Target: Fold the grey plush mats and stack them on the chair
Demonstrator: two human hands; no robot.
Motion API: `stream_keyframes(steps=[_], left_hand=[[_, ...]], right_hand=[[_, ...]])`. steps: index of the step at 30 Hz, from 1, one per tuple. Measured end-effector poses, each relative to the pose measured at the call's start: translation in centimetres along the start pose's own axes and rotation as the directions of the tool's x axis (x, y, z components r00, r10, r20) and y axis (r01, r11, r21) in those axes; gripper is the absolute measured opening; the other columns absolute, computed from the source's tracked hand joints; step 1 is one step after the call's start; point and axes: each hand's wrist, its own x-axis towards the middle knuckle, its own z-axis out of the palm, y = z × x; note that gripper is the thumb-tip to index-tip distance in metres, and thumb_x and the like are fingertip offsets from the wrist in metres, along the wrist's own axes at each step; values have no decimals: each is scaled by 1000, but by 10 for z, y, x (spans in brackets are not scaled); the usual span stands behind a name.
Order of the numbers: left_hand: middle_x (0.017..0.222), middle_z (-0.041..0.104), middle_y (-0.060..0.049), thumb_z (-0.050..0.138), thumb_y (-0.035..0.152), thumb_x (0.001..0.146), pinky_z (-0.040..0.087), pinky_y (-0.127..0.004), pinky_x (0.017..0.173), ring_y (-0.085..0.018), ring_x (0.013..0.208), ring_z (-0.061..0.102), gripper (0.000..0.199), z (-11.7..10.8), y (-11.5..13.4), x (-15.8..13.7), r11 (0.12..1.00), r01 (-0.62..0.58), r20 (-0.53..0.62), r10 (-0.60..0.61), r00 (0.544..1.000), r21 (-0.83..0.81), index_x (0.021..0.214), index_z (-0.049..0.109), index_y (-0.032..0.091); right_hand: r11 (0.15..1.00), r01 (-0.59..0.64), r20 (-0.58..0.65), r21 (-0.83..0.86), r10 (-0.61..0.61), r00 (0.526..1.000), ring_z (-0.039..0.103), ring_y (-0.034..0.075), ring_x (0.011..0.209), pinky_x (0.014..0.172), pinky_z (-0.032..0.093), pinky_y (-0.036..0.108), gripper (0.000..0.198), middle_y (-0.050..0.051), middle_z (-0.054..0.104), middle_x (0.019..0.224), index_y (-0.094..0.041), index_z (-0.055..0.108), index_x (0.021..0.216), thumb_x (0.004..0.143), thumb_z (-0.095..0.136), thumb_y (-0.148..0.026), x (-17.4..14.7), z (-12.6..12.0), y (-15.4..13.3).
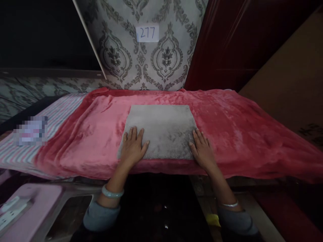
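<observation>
A grey plush cloth [161,131], roughly rectangular, lies flat on a red-pink fleece blanket [229,134]. My left hand [132,145] rests on the cloth's left side, palm down, with the fingers spread and pointing away from me. On the right edge of the cloth lies my right hand [202,148], also flat, its fingers stretched out and partly over the blanket. Neither hand holds anything. The cloth's far edge is straight, and its surface shows darker brushed patches at the lower right.
Under the blanket at left shows a striped cloth [60,114] with a blurred-out item [31,131] on it. A dark screen [47,37] hangs at upper left. A paper marked 277 [147,32] is on the patterned wall. At lower left, a power strip [12,215] lies on a pink surface [45,201].
</observation>
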Motion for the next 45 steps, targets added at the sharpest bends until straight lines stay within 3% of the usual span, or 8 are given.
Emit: stream_keyframes(steps=[6,10,16,19,24,29,36,45], left_hand=[[162,32,-18,35,50,100,23,-54,122,-35,150,28,66,-4,3,0,1000,10,30,-10,999,21,153,39,13],[163,31,-15,35,49,100,22,-56,122,-37,151,26,65,-6,1,0,1000,4,54,-4,999,7,154,38,14],[160,36,-17,36,40,101,26,-53,121,-30,150,31,59,-19,21,5,993,-32,90,43,995,-112,152,39,12],[159,41,-13,34,34,102,28,-48,122,-24,149,33,54,-25,57,16,955,-222,60,237,970,-195,152,39,16],[160,38,-13,38,37,101,24,-52,123,-25,150,30,55,-14,119,35,882,-427,50,444,895,-201,153,38,17],[163,31,-12,35,48,101,16,-57,124,-28,153,23,62,5,130,32,884,-423,72,444,893,-197,155,35,18],[167,22,-12,35,58,98,15,-59,123,-35,154,15,70,-6,62,25,984,-125,153,143,978,-124,158,32,22],[167,18,-13,29,47,102,20,-60,121,-33,154,17,65,-15,-35,7,988,144,205,-131,970,-48,158,27,14]], right_hand=[[991,-44,0,129,44,999,28,32,148,117,26,61,59,13,39,158,-16,45,150,97,34,-39,10,-6,-1],[861,23,-136,507,54,989,34,28,145,121,25,55,56,15,46,152,-14,54,142,92,42,-35,31,-12,-15],[-76,-11,40,997,391,920,54,24,130,112,42,52,55,10,45,153,-25,56,135,86,57,-49,51,4,-43],[-273,36,99,961,464,880,55,24,129,112,41,52,51,12,50,148,-25,58,129,84,61,-49,50,15,-46],[-279,46,96,959,476,874,55,24,129,112,40,51,50,13,50,147,-23,59,128,87,60,-53,47,18,-45],[-197,53,44,979,458,888,53,24,131,112,41,51,53,13,49,149,-23,58,129,90,55,-59,46,17,-45],[21,-5,-3,1000,387,922,52,26,133,111,42,53,67,15,46,151,-22,53,137,90,46,-69,44,20,-40],[1,9,-8,1000,414,910,53,27,132,111,43,53,65,16,50,147,-20,54,135,90,48,-68,44,23,-45]])
